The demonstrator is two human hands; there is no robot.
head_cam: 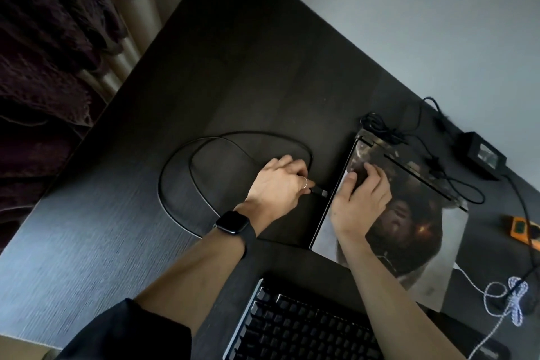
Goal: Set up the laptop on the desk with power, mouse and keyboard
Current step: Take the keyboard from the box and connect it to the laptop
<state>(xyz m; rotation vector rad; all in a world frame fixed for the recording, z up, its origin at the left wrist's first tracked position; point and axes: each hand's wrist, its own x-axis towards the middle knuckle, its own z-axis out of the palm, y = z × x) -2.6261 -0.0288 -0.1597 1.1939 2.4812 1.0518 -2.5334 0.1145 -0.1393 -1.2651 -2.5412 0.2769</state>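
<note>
Dark desk [233, 67]: a plug [321, 192] is being pinched by the left hand [277, 184] beside the laptop [409, 228], which is being pressed by the flat right hand [359, 202]. Lining it up and pushing it in probably comes next.

Near-black worktop [233, 82] with fine straight wood grain and a blue-grey sheen at near left. The laptop [409, 228] lid carries a printed picture in dark browns with an amber glint, on pale grey margins. A black cable [175, 161] loops to its left. The keyboard [292, 330], nearest, has black keys in a silver frame. On the right: a black power brick [479, 152] with a pale label, a bright orange power strip [523, 226] and a white-and-lilac speckled braided cord [514, 298]. Black watch [232, 222], thin silver ring [304, 182], deep maroon fabric [43, 52] far left, pale grey wall [409, 9]
</note>
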